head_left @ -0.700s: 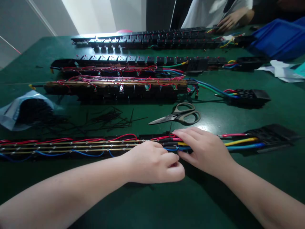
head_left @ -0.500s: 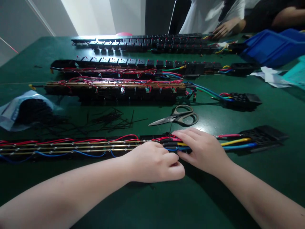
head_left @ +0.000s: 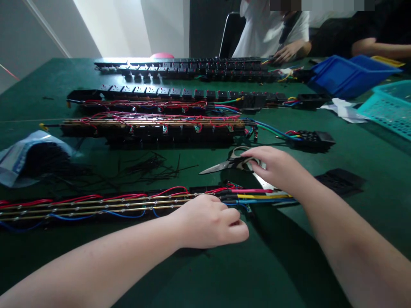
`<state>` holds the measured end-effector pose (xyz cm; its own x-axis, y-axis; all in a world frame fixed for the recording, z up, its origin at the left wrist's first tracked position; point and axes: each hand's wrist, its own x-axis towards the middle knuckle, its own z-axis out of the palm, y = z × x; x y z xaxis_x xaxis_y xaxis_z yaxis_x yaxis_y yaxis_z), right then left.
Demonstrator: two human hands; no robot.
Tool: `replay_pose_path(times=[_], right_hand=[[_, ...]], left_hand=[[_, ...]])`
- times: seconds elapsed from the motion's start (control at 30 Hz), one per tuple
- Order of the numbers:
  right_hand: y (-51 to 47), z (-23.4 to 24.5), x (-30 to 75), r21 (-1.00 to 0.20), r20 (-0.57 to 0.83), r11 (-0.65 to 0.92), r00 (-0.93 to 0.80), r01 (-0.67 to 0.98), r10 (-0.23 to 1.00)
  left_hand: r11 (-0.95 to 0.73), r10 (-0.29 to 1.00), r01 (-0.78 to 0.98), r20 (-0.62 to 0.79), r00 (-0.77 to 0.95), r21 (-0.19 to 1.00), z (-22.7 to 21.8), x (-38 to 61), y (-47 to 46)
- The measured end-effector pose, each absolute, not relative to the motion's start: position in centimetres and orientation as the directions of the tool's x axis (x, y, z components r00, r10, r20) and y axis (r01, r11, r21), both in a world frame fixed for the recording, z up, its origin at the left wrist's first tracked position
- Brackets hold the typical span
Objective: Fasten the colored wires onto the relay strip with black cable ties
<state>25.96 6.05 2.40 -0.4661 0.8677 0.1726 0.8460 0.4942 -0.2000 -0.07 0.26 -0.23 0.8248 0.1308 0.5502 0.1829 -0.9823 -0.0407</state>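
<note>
Wired strip (head_left: 125,202): toward surface's (head_left: 208,273) near edge, scissors (head_left: 224,166) just beyond | Left hand (head_left: 213,220): curled over strip, grip hidden | Right hand (head_left: 272,164): part-curled at scissors' handles, hold unclear | Progress: coloured wires (head_left: 253,196) look joined to brass rails (head_left: 96,206); rails uncovered, work seemingly unfinished
</note>
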Motion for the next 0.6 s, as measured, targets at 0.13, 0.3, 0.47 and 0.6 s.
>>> replay_pose_path(times=[0.13, 0.3, 0.47, 0.6], right_hand=[[7.3, 0.6, 25.7, -0.141, 0.138, 0.454, -0.437, 0.88, 0.889], [6.9, 0.9, 25.4, -0.136, 0.046, 0.389, -0.387, 0.911, 0.921], [6.4, 1.3, 25.0, -0.143, 0.038, 0.274, -0.271, 0.951, 0.962], [6.0, 1.5, 24.9, -0.169, 0.064, 0.216, -0.208, 0.962, 0.976]], left_hand=[[-0.982, 0.136, 0.183, 0.537, 0.832, -0.035, -0.1, -0.1, 0.1], [-0.982, 0.149, 0.186, 0.504, 0.851, -0.025, 0.0, -0.3, 0.0], [-0.985, 0.147, 0.174, 0.502, 0.852, -0.007, 0.0, -0.4, -0.1], [-0.989, 0.143, 0.148, 0.456, 0.878, 0.024, 0.7, -0.6, -0.3]])
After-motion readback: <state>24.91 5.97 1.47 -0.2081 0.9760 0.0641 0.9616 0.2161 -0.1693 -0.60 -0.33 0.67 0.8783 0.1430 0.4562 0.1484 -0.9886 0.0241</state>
